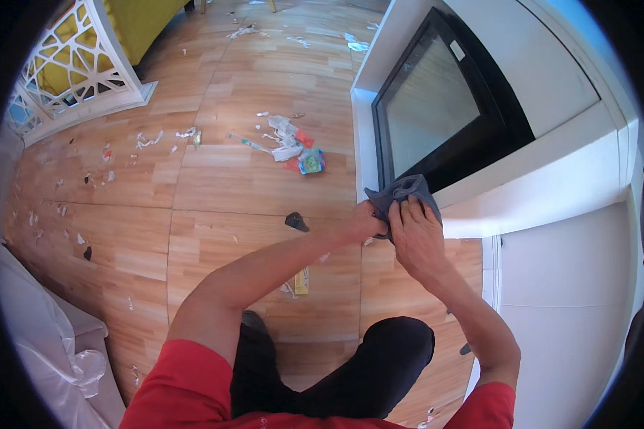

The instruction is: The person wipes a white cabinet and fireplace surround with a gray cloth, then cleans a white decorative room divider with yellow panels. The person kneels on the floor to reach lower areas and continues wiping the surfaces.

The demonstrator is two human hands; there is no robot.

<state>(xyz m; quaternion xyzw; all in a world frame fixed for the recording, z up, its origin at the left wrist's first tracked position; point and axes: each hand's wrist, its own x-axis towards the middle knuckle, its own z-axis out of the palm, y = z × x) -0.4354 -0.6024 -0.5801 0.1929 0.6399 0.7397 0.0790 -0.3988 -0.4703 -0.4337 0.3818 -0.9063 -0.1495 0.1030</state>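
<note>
A dark grey cloth (410, 187) is bunched in front of me, at the near lower corner of a black-framed glass panel (434, 107). My left hand (371, 219) has its fingers curled around the cloth's left lower edge, partly hidden under it. Over the cloth's near side lie the bent fingers of my right hand (419, 230), gripping it from above. The panel is set in a white cabinet (536, 182), and its glass looks hazy.
Torn plastic wrappers (290, 139) and paper scraps (150, 140) litter the wood-look floor (236, 182). A dark scrap (296, 221) and a yellow wrapper (301, 281) lie nearer me. At left stand a white lattice screen (80, 69) and a pale draped fabric (43, 332).
</note>
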